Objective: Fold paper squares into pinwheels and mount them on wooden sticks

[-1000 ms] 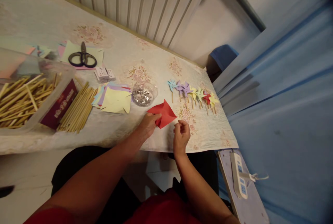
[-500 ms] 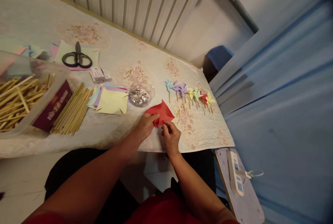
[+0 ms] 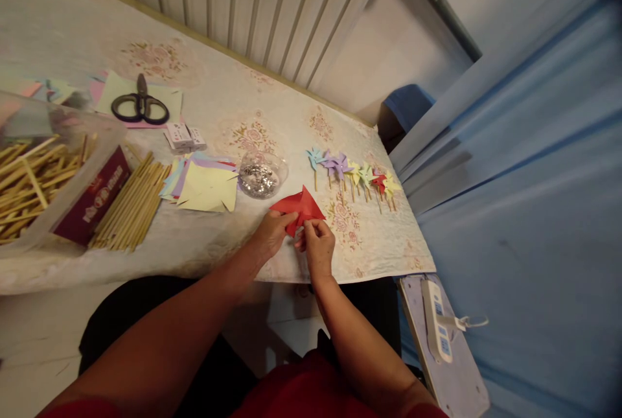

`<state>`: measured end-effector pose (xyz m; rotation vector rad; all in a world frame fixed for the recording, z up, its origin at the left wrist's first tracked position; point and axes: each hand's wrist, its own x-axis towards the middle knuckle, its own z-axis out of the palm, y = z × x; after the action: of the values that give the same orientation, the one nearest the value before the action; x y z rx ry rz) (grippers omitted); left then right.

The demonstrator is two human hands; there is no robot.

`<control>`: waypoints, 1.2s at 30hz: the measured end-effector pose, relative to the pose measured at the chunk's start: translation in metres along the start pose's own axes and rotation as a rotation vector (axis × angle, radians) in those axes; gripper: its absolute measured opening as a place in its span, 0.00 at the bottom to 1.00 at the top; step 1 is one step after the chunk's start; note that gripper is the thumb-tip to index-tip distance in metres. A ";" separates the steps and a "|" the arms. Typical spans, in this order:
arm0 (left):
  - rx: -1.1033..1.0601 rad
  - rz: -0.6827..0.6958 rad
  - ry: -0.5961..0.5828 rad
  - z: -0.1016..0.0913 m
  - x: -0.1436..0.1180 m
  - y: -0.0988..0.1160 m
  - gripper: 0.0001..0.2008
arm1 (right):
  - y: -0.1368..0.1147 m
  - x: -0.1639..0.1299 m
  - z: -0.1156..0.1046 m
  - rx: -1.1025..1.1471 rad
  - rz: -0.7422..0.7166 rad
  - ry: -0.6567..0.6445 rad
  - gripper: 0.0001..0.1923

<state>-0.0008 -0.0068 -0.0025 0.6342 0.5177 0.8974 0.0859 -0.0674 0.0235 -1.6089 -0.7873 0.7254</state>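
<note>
A red paper pinwheel (image 3: pixel 302 203), partly folded with pointed corners, is held between my two hands over the table's front edge. My left hand (image 3: pixel 273 231) pinches its left side, thumb on top near the middle. My right hand (image 3: pixel 318 243) is closed on the lower right part, its fingertips folding a corner inward close to the left thumb. Just behind sits a clear round dish (image 3: pixel 263 175) of small shiny metal pieces, too small to name. To the left lies a fanned stack of coloured paper squares (image 3: pixel 207 186), yellow on top, with cut corners.
Finished pinwheels on sticks (image 3: pixel 354 175) lie in a row at the right. Bundled sticks (image 3: pixel 131 204) lie beside a plastic bin (image 3: pixel 104 139) of sticks at the left. Scissors (image 3: pixel 140 107) rest on paper near small boxes (image 3: pixel 184 137). A power strip (image 3: pixel 437 321) sits at lower right.
My right hand has moved slightly up and inward, bringing a lower corner of the red paper toward the middle. My left hand keeps its hold. The view has shifted a little.
</note>
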 end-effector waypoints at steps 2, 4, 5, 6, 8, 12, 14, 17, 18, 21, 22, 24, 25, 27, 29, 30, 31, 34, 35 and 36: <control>0.025 0.006 0.000 -0.001 0.000 -0.001 0.13 | -0.001 0.001 0.002 0.010 0.039 0.005 0.10; 0.051 0.007 -0.010 -0.001 0.000 -0.002 0.14 | -0.001 0.001 0.003 0.018 0.059 0.009 0.10; 0.065 0.006 -0.013 -0.001 0.000 -0.002 0.15 | -0.002 0.001 0.003 0.021 0.067 0.011 0.10; 0.078 0.005 -0.012 0.000 0.001 -0.003 0.15 | -0.002 0.001 0.003 0.023 0.073 0.014 0.10; 0.102 0.008 0.004 0.000 0.001 -0.003 0.14 | -0.002 0.000 0.004 0.024 0.083 0.015 0.11; 0.132 0.029 0.044 0.000 0.001 -0.004 0.12 | -0.003 0.001 0.004 0.023 0.099 0.017 0.10; 0.135 0.030 0.052 0.001 0.001 -0.003 0.12 | -0.003 0.001 0.004 0.019 0.105 0.020 0.10; 0.132 0.018 0.058 0.002 0.000 -0.003 0.12 | -0.002 0.002 0.005 0.014 0.105 0.024 0.10; 0.131 0.014 0.063 0.002 0.000 -0.002 0.12 | -0.002 0.002 0.005 0.014 0.105 0.026 0.10; 0.133 -0.001 0.073 0.004 0.000 -0.001 0.12 | -0.001 0.002 0.006 0.018 0.104 0.028 0.10; 0.134 -0.005 0.073 0.004 0.000 0.000 0.12 | -0.001 0.002 0.005 0.019 0.105 0.027 0.10; 0.134 -0.003 0.078 0.006 -0.001 0.001 0.11 | -0.001 0.002 0.005 0.020 0.105 0.024 0.10; 0.133 -0.001 0.078 0.006 -0.001 0.002 0.11 | -0.001 0.002 0.005 0.020 0.105 0.023 0.10; 0.125 -0.003 0.067 0.007 -0.002 0.003 0.11 | -0.001 0.002 0.005 0.023 0.105 0.018 0.10; 0.119 -0.007 0.054 0.007 -0.002 0.003 0.11 | -0.001 0.002 0.004 0.032 0.099 0.013 0.11; 0.117 -0.003 0.056 0.006 -0.002 0.002 0.11 | -0.001 0.002 0.004 0.037 0.096 0.010 0.11; 0.117 0.005 0.064 0.005 -0.001 0.001 0.11 | 0.000 0.003 0.004 0.042 0.096 0.007 0.11; 0.121 0.027 0.073 0.002 0.001 -0.002 0.11 | 0.002 0.005 0.003 0.050 0.104 0.002 0.12; 0.123 0.026 0.067 0.001 0.002 -0.003 0.11 | 0.003 0.005 0.003 0.053 0.106 0.004 0.12; 0.127 0.024 0.062 0.000 0.003 -0.004 0.11 | 0.004 0.006 0.003 0.056 0.106 0.007 0.11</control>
<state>0.0027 -0.0063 -0.0053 0.7307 0.6279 0.9140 0.0875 -0.0619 0.0193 -1.6108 -0.6742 0.8100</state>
